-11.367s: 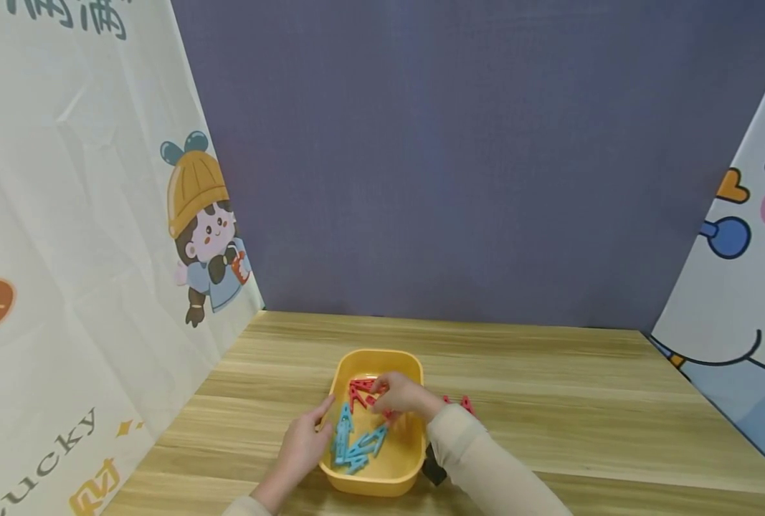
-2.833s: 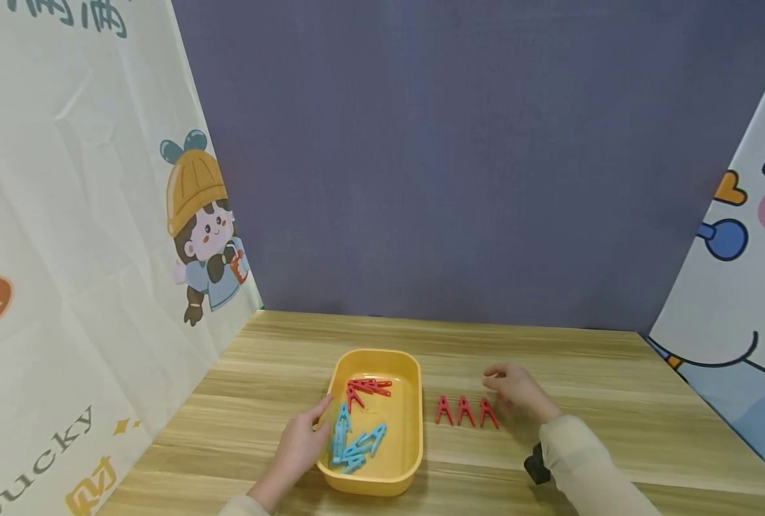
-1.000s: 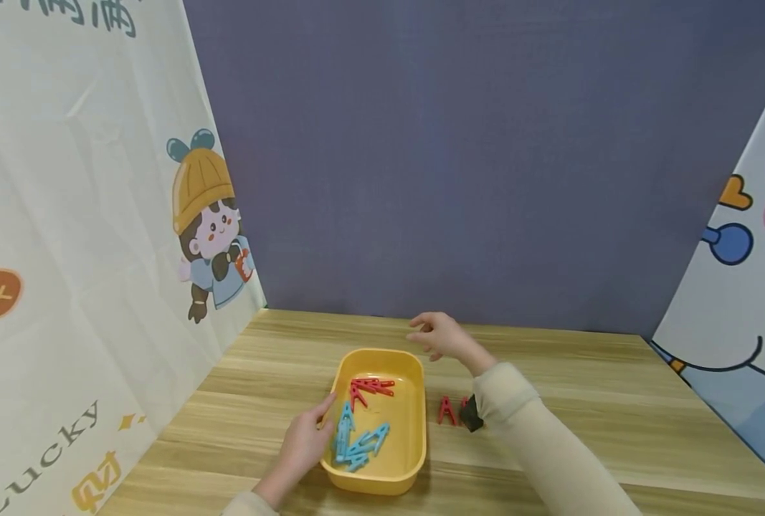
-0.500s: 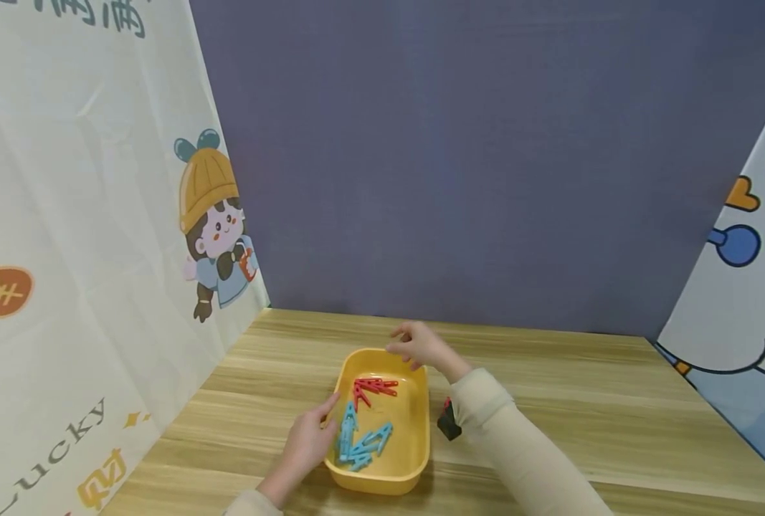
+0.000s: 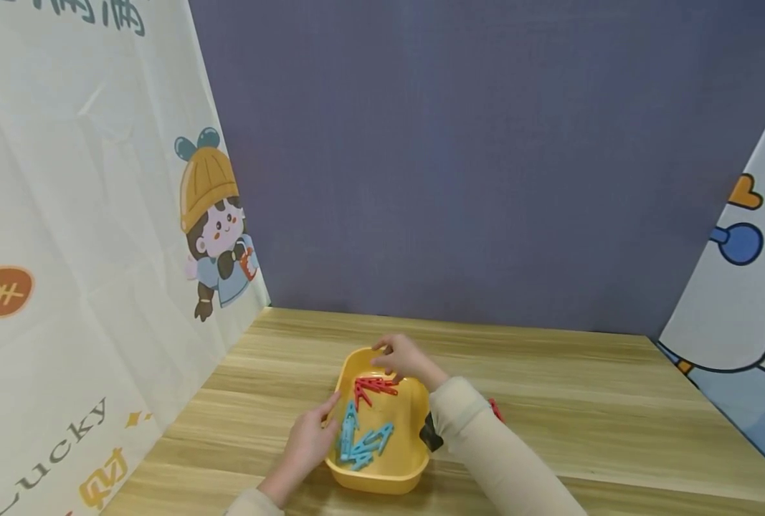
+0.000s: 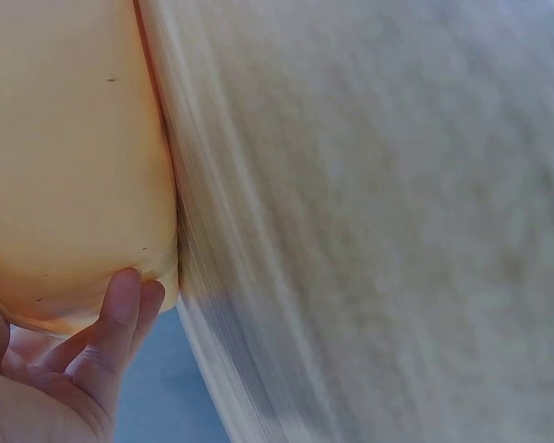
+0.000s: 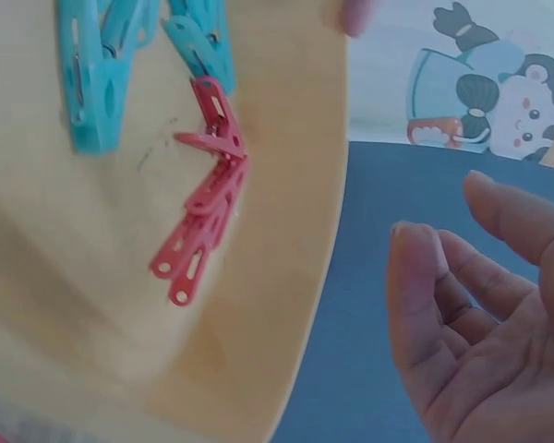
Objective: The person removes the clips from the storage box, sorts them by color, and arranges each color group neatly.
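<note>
Red clothespins (image 5: 377, 385) and blue clothespins (image 5: 346, 438) lie in a yellow tub (image 5: 378, 484), a right hand (image 5: 405, 356) above its corner

A pale printed cloth (image 5: 98, 215) stands along the left edge of the wooden table (image 5: 563, 401), and from it a dark backdrop (image 5: 459, 165) runs rightward behind the far edge. At the near side, a cream sleeve (image 5: 253, 504) leads up to the person's left hand (image 5: 306, 438), which grips the tub's left edge: the forefinger stretches along the rim, the thumb lies at the rim, and the left wrist view shows fingertips against the outer wall.

The tub sits left of the table's middle. Inside it, the blue clothespins overlap in a loose heap along the left wall, spreading into the near left corner. Just beyond them, toward the far left corner, the red ones lie bunched across one another.

The right hand hangs over the tub's far right corner, fingers loosely bent, a gap between thumb and forefinger, gripping nothing. A black device (image 5: 430, 433) under the wrist covers part of the tub's right edge. Past the right sleeve (image 5: 495, 448), part of a lone red clothespin (image 5: 496, 410) shows on the table, the rest hidden by the arm. Another printed cloth (image 5: 743, 301) borders the table's right edge.
</note>
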### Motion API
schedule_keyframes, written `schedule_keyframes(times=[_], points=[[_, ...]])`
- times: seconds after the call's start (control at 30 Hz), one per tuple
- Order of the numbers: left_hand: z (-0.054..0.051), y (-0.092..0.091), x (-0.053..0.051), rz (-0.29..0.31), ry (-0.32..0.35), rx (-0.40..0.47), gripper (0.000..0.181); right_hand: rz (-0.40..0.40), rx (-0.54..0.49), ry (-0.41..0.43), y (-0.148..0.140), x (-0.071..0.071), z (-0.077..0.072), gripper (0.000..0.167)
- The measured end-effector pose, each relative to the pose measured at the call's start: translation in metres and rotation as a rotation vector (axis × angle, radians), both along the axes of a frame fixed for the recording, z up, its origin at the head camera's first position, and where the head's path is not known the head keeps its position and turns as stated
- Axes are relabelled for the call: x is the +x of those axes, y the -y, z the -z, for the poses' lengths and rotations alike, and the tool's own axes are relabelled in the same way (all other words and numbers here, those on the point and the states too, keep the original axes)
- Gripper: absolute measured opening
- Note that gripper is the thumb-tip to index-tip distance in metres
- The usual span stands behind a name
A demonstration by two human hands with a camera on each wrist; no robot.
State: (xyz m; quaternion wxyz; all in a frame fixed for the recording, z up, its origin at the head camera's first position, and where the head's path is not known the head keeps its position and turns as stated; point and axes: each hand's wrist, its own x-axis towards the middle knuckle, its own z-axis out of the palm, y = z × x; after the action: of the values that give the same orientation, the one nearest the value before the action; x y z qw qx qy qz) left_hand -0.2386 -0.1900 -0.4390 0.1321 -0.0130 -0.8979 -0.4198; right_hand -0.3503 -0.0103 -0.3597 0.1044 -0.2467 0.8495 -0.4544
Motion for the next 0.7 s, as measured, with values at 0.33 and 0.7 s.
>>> schedule_keyframes(times=[0.33, 0.7], points=[[0.001, 0.001, 0.000, 0.015, -0.007, 0.000, 0.045, 0.009, 0.014, 0.053, 0.016, 0.001, 0.012, 0.033], [-0.001, 0.001, 0.001, 0.025, 0.002, -0.004, 0.046, 0.016, 0.073, 0.057, 0.029, 0.003, 0.030, 0.029]])
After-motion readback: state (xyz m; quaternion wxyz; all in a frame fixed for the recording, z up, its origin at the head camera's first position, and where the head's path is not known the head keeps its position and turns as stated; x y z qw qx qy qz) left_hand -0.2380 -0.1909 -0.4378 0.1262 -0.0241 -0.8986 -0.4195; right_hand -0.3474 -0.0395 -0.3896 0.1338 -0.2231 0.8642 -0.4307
